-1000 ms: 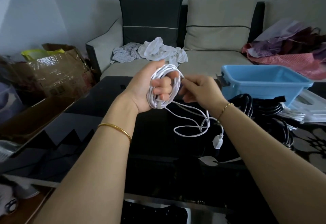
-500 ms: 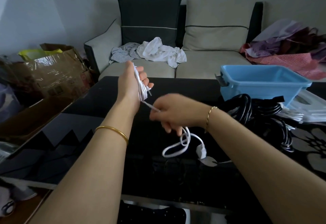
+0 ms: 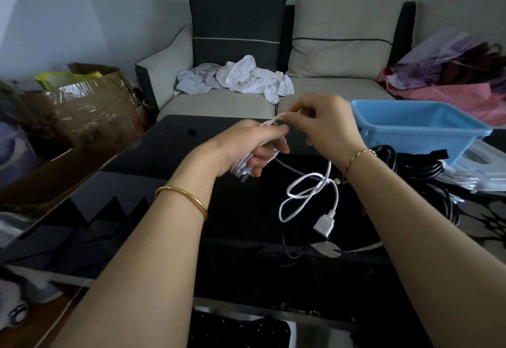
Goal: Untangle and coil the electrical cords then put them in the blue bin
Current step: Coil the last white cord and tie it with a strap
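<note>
Lifted right hand up beside left hand, pinching thin white electrical cord; gripping its coiled loops in left.

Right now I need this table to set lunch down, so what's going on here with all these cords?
A person is coiling a white cord: the left hand grips the wound bundle, the right hand pinches the strand just above it, and the plug end hangs loose over the black table. Black cords lie heaped beside the blue bin, not in it.
</note>
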